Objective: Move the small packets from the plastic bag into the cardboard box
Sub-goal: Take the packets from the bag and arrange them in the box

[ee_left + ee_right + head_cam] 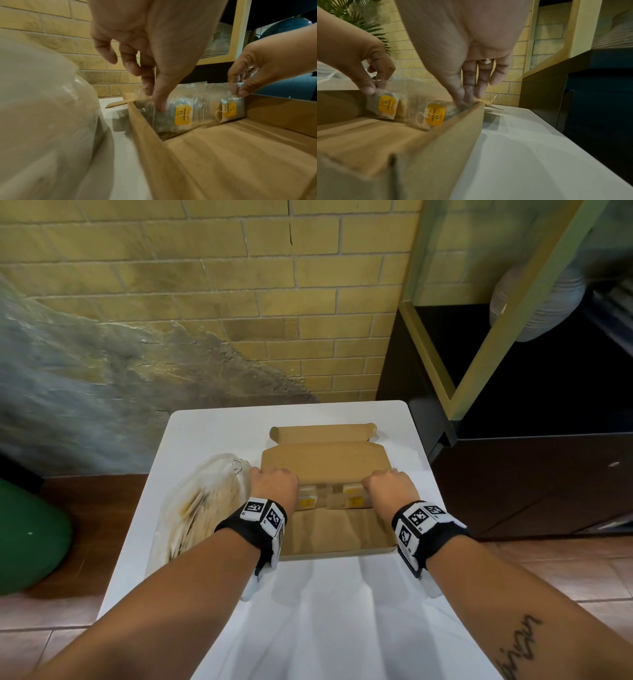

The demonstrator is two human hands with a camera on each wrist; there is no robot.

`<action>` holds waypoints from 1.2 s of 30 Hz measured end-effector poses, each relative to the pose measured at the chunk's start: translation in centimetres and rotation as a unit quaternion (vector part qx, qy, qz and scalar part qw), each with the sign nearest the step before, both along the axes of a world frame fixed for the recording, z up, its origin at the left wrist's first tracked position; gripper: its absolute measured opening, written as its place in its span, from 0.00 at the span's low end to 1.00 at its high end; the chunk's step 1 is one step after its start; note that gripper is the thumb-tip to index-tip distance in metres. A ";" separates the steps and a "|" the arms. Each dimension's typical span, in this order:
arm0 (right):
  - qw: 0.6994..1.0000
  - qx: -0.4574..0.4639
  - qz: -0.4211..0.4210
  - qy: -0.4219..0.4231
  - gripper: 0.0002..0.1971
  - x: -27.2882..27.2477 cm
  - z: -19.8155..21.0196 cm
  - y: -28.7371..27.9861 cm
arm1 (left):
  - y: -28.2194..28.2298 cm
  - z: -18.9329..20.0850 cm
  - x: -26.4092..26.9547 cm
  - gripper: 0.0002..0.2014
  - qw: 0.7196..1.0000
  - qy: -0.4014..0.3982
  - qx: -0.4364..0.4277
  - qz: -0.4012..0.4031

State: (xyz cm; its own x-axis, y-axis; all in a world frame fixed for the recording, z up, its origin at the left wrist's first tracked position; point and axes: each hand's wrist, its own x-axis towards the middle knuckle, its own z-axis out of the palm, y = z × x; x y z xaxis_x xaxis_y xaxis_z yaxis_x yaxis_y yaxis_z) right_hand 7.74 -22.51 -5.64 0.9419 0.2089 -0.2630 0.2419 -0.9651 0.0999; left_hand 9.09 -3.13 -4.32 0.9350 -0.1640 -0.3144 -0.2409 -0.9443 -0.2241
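Both hands reach into the open cardboard box mid-tabletop: the left hand pinches one clear packet at the box's far left corner, the right hand pinches another packet at the far right. The bulging plastic bag lies along the white tabletop's left edge, touching the box.

Open brown cardboard box sits mid white table. Clear plastic bag lies just left of it. Clear yellow-labelled packets stand inside, against the far wall.
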 end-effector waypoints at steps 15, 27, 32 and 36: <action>1.000 -0.010 0.006 -0.003 0.16 -0.4 0.1 -0.2 | 0.8 -0.9 0.0 0.08 1.000 -0.015 -0.016 0.004; 0.991 0.108 -0.019 -0.071 0.14 -2.9 -0.7 1.0 | 0.2 -0.6 -1.6 0.14 0.989 -0.049 -0.139 -0.020; 0.992 0.085 -0.016 0.087 0.17 -3.9 -2.2 1.2 | 0.2 -2.8 -2.6 0.17 0.994 0.071 -0.080 -0.029; 0.990 0.091 -0.038 0.102 0.20 -3.8 -2.3 1.0 | 0.4 -3.4 -2.7 0.17 0.995 0.076 -0.070 -0.004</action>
